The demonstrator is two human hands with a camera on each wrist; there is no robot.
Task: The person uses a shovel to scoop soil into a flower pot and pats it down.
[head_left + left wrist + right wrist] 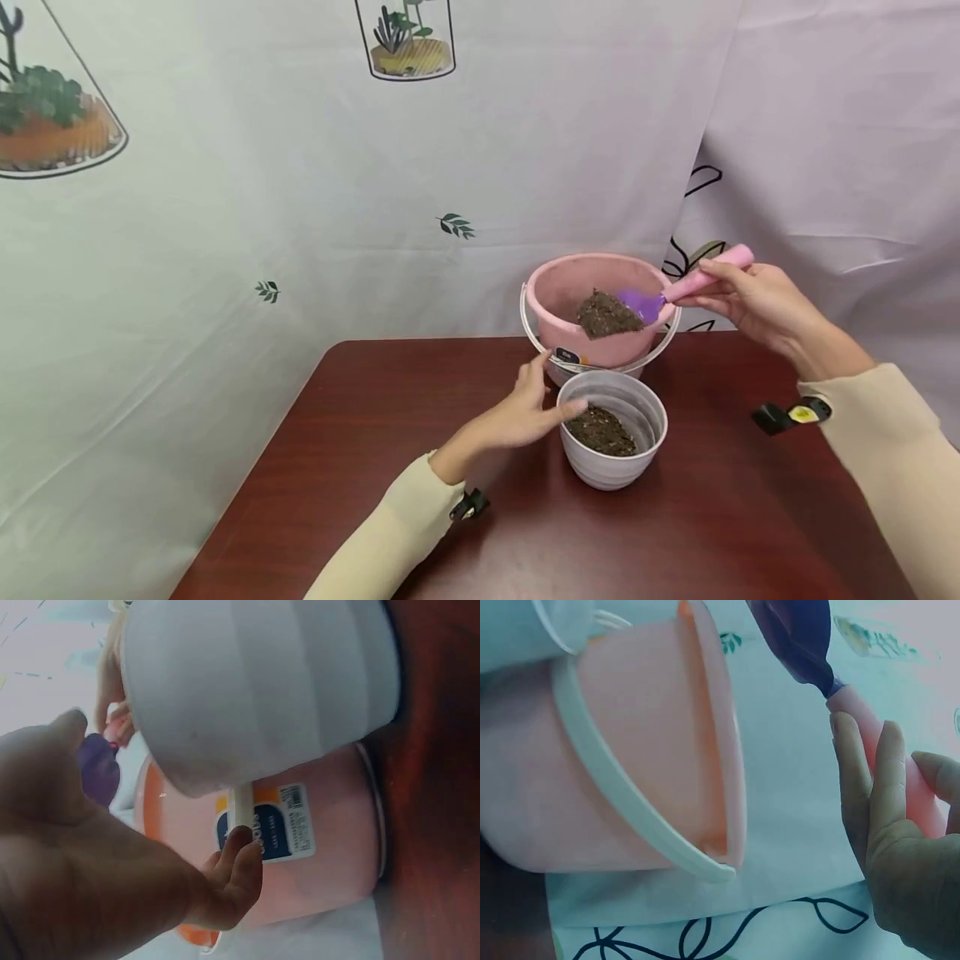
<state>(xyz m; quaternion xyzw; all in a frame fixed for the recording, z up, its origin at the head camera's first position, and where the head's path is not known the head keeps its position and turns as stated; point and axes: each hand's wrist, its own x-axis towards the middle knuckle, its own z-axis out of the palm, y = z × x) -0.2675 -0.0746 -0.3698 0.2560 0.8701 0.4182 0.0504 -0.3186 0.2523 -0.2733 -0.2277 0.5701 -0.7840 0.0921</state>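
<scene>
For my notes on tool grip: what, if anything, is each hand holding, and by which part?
The right hand holds the garden trowel by its pink handle. The left hand, at the flowerpot, grips nothing.

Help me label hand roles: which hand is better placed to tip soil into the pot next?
Likely the right hand: it grips the trowel loaded with soil; the left hand holds no tool.

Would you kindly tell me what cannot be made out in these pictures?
Head view: the floor of the pink bucket, hidden by its front wall and the soil on the trowel.
Left wrist view: part of the label, covered by the white bail; small print blurred.
Right wrist view: the trowel's blade tip, cut off by the top edge.
</scene>
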